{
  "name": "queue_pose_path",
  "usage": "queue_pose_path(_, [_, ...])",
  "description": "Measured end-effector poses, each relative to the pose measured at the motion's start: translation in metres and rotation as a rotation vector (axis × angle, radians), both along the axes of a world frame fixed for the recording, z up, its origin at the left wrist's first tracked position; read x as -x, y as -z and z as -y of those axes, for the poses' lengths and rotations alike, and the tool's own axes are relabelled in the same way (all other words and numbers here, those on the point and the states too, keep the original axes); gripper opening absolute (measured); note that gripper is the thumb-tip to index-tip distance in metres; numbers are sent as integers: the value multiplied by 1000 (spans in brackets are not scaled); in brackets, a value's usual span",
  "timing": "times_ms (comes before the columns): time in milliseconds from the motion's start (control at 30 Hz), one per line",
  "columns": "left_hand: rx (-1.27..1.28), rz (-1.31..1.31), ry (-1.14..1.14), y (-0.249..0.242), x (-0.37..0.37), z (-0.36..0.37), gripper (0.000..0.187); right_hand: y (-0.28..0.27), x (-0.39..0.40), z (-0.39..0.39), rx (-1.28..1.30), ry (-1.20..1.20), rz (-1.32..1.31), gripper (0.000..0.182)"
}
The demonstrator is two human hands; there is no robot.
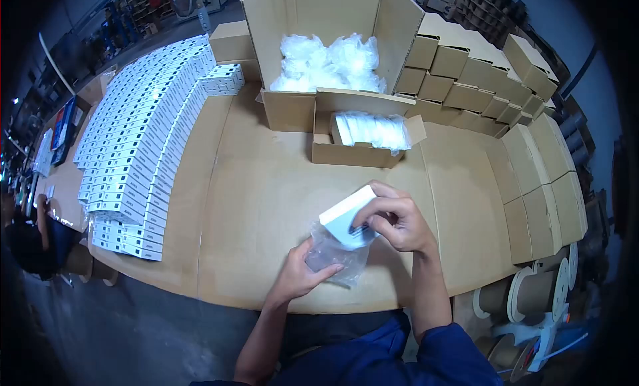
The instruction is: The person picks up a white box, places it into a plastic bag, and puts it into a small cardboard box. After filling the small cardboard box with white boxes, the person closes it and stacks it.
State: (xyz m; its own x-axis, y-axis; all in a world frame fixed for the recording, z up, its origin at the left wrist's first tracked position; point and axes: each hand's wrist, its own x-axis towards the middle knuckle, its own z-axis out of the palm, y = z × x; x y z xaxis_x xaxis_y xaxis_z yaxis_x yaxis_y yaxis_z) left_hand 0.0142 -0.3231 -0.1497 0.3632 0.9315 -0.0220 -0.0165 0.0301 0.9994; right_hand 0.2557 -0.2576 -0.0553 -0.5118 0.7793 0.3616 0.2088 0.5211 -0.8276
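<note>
Head view: the right hand [393, 219] grips a small white box [347, 216], fingers clamped over its top and near end, tilting it so the lower end sits in the mouth of a clear bag [336, 253]. The left hand [303, 273] pinches the bag's near edge against the table [266, 186], thumb and fingers closed on the plastic. Box and bag are at the table's near middle, just in front of the person.

Beyond them stands a small carton [356, 146] with more bagged white pieces, and behind it a big carton [333, 46] full of clear bags. Rows of white boxes [140, 133] lie to the left; brown boxes [479, 73] are stacked to the right.

The step in hand looks like bagging or unbagging the box; I cannot tell which. Either way, the next move seems to call for the left hand keeping the bag's mouth pinned while the right slides the box along it.
</note>
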Motion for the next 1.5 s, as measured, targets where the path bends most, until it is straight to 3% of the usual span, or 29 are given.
queue_pose_path(233, [100, 315, -69, 23, 1, 4, 40, 14, 19, 4, 183, 55, -191, 31])
queue_pose_path(367, [211, 361, -55, 24, 4, 4, 32, 23, 21, 3, 227, 71, -328, 33])
queue_pose_path(633, [213, 222, -107, 24, 1, 1, 34, 18, 23, 8, 263, 88, -187, 27])
queue_pose_path(733, [216, 313, -83, 28, 0, 2, 37, 24, 20, 8, 236, 104, -131, 29])
queue_pose_path(833, [303, 609, -185, 25, -9, 2, 37, 29, 19, 8, 273, 76, -137, 31])
queue_pose_path(900, [272, 538, -244, 32, -10, 0, 36, 34, 19, 10, 305, 53, -154, 31])
queue_pose_path(933, [275, 565, -269, 32, -12, -1, 35, 39, 16, 10, 337, -3, -183, 38])
queue_pose_path(1033, [266, 611, -322, 27, -13, -5, 35, 48, 20, 22, 366, 122, -397, 48])
queue_pose_path(1067, [258, 620, -339, 25, -12, -7, 35, 46, 17, 27, 483, 152, -445, 51])
queue_pose_path(1167, [226, 606, -365, 23, -9, -11, 36, 79, 16, 41, 622, 215, -563, 39])
queue_pose_path(1200, [214, 593, -365, 23, -9, -11, 36, 86, 26, 45, 731, 345, -653, 25])
queue_pose_path(1300, [165, 549, -361, 26, -8, -14, 36, 89, 31, 51, 793, 429, -669, 14])
queue_pose_path(1500, [66, 406, -315, 43, 2, -16, 37, 80, 35, 45, 570, 458, -633, 7])
